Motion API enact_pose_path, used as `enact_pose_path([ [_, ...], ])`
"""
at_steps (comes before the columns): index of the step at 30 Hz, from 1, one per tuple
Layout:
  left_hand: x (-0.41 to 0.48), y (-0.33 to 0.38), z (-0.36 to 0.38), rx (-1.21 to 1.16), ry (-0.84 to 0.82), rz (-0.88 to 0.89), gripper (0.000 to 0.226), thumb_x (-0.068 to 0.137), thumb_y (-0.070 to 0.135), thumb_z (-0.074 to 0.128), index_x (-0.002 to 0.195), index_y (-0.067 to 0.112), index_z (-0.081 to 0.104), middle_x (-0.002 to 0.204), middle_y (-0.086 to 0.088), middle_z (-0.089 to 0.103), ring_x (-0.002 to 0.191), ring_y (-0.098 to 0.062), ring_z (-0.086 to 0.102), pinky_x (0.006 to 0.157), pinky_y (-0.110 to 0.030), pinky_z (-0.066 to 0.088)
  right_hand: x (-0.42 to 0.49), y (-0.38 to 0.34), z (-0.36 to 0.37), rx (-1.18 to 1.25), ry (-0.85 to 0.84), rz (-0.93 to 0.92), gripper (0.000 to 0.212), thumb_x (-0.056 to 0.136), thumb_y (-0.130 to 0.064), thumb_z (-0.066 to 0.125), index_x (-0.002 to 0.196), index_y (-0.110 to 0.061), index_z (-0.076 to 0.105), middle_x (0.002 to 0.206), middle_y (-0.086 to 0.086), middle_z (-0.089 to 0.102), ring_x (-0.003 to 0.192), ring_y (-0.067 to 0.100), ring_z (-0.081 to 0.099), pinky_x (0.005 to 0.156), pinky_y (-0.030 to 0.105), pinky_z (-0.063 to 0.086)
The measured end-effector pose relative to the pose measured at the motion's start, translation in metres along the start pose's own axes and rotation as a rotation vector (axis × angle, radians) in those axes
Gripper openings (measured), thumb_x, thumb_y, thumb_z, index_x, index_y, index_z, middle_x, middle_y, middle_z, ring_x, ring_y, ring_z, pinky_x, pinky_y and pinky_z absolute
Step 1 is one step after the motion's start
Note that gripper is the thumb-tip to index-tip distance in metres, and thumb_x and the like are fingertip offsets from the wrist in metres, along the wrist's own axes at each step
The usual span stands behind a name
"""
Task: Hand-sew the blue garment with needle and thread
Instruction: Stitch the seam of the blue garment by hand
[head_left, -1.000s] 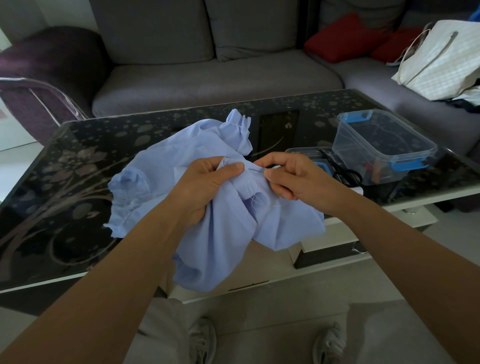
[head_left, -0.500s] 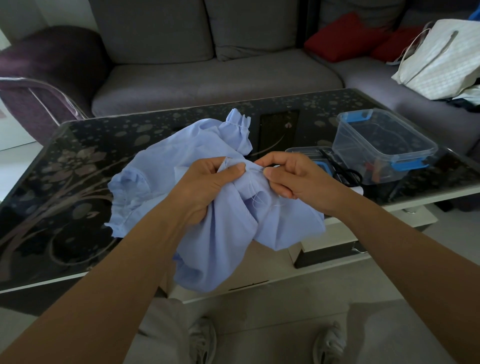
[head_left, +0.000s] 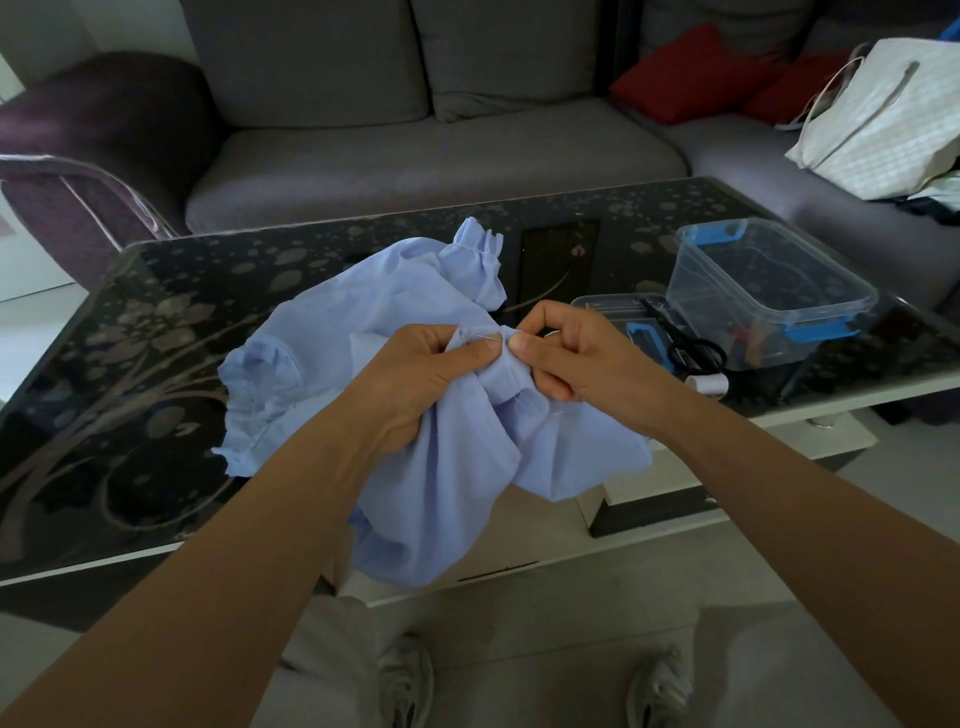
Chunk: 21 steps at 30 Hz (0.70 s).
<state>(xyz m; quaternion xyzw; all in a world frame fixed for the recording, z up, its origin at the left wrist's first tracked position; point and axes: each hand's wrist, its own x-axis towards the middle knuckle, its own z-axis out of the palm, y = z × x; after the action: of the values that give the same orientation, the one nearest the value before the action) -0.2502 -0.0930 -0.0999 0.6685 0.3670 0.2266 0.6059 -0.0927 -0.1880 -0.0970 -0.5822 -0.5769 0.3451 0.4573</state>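
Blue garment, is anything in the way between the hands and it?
No, nothing visible is. The left hand grips the blue garment, and the right hand pinches the needle right at the fold beside it. The scissors and clear box sit apart on the table, further right.

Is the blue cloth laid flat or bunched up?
Bunched: blue garment crumples between left hand and right hand, hanging off the table.

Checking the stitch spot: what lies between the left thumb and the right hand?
Head view: a pinched fold of blue garment, the needle crossing it.
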Motion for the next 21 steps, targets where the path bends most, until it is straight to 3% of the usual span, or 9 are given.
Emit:
enact_pose_path([
  [6,0.001,0.003,0.001,-0.074,0.06,-0.002,0.034,0.092,0.027,0.063,0.104,-0.004,0.067,0.107,-0.025,0.069,0.097,-0.032,0.067,0.092,-0.042,0.055,0.0,0.0,-0.006,0.042,0.0,0.015,0.02,0.101,-0.003,0.038,0.112,-0.007,0.054,0.06,0.001,0.055,0.053,0.009,0.046,0.051,0.016,0.041],
  [11,-0.001,0.002,0.005,-0.073,0.029,-0.011,0.045,0.092,0.029,0.062,0.111,-0.011,0.063,0.11,-0.032,0.064,0.105,-0.043,0.063,0.097,-0.05,0.052,0.0,0.001,-0.002,0.032,-0.055,-0.02,0.016,0.103,-0.008,0.041,0.116,-0.01,0.049,0.065,0.002,0.06,0.059,0.016,0.051,0.054,0.017,0.044],
  [13,-0.001,0.002,0.005,-0.086,0.048,-0.009,0.047,0.09,0.03,0.065,0.111,-0.012,0.062,0.109,-0.031,0.065,0.107,-0.044,0.062,0.097,-0.052,0.051,0.002,0.004,-0.002,0.003,0.012,-0.038,0.017,0.101,-0.008,0.046,0.117,-0.008,0.048,0.072,0.002,0.062,0.063,0.009,0.058,0.061,0.015,0.047],
  [16,0.001,0.001,0.005,-0.119,0.097,-0.009,0.044,0.089,0.029,0.068,0.107,-0.01,0.064,0.107,-0.029,0.067,0.106,-0.042,0.064,0.096,-0.052,0.052,0.006,0.009,-0.004,-0.159,0.226,-0.179,0.017,0.094,-0.014,0.06,0.11,-0.017,0.054,0.091,-0.002,0.063,0.083,0.007,0.061,0.076,0.016,0.049],
  [21,0.0,0.001,0.009,-0.126,0.095,-0.002,0.043,0.088,0.027,0.069,0.104,-0.013,0.064,0.104,-0.031,0.067,0.102,-0.043,0.064,0.092,-0.048,0.055,0.007,0.009,-0.002,-0.278,0.283,-0.362,0.012,0.086,-0.016,0.068,0.098,-0.012,0.068,0.089,-0.003,0.067,0.082,0.006,0.061,0.075,0.014,0.048],
])
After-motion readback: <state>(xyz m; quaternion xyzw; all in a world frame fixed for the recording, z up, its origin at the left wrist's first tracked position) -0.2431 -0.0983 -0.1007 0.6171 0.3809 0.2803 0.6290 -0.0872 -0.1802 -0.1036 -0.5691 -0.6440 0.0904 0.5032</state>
